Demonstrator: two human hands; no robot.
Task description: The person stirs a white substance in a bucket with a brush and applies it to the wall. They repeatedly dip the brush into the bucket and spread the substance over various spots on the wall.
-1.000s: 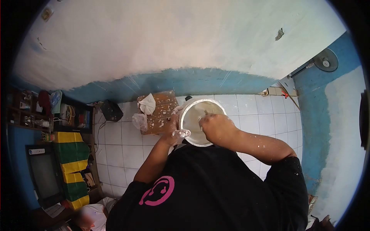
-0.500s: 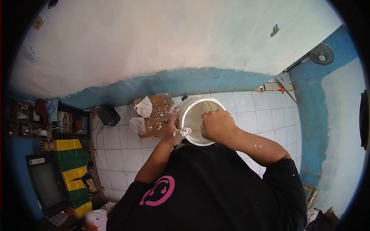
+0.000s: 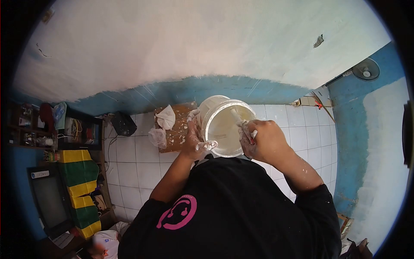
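— Where was the bucket (image 3: 224,125) when we looked?

— Held up in front of the black shirt (image 3: 233,207), above the white tiled floor (image 3: 129,172), tipped so its mouth faced us. We saw pale paint coating the inside and a white rim all round.

— And the hands on it?

— Our left hand (image 3: 192,140) was pressed flat against the bucket's outer wall, fingers wrapped round the side, with a scrap of clear plastic (image 3: 207,145) caught near the thumb. Our right hand (image 3: 263,139) was curled tight round the handle of a stirring stick (image 3: 238,118), whose far end reached down into the paint.

— Which step did that look like?

— We judged it to be mixing: one hand steadying, the other working the stick round the inner wall. The paint's depth we could not tell; the lens bent that part and the rim hid the bottom.

— What did the next move call for?

— A firm brace from the left, we thought, since the bucket hung tilted with nothing under it, and a slow sweep of the stick kept below the rim so nothing slopped over onto the shirt.

— Anything near enough to matter?

— Just beyond the bucket lay a paint-spattered wooden board (image 3: 179,129) with a crumpled white rag (image 3: 166,117) on it. Behind ran the wall (image 3: 194,43), white above a blue band. A small television (image 3: 47,194) sat well apart on the left.
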